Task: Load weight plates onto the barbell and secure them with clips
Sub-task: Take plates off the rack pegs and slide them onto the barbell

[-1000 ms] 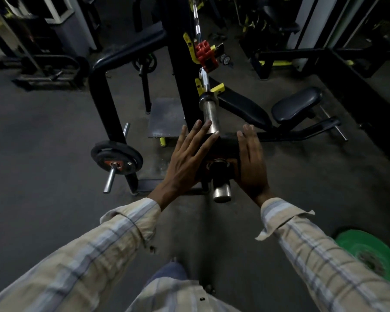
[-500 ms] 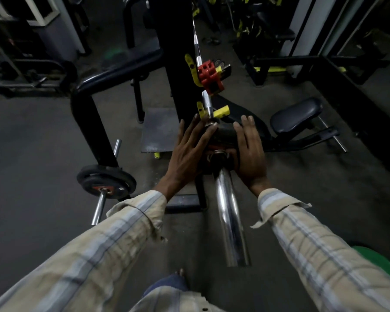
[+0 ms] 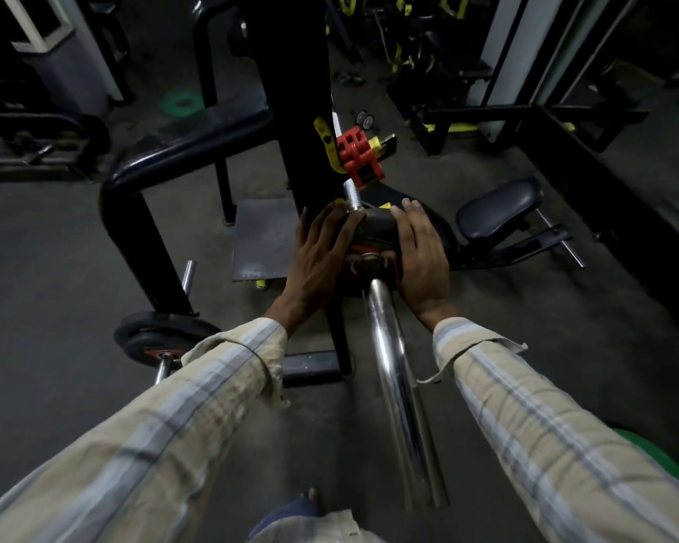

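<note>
Both hands have pushed the black weight plate (image 3: 373,229) farther up the chrome barbell sleeve (image 3: 392,366), so more bare sleeve now shows behind it. Left hand (image 3: 318,256) and right hand (image 3: 420,256) lie flat against the plate's face, fingers straight, grip released, pressing not clasping. Judging by this, the plate-loading step is nearly done: the plate looks close to the collar. Next the red clip (image 3: 359,156), clamped farther along the bar, would need fetching and clamping against the plate.
</note>
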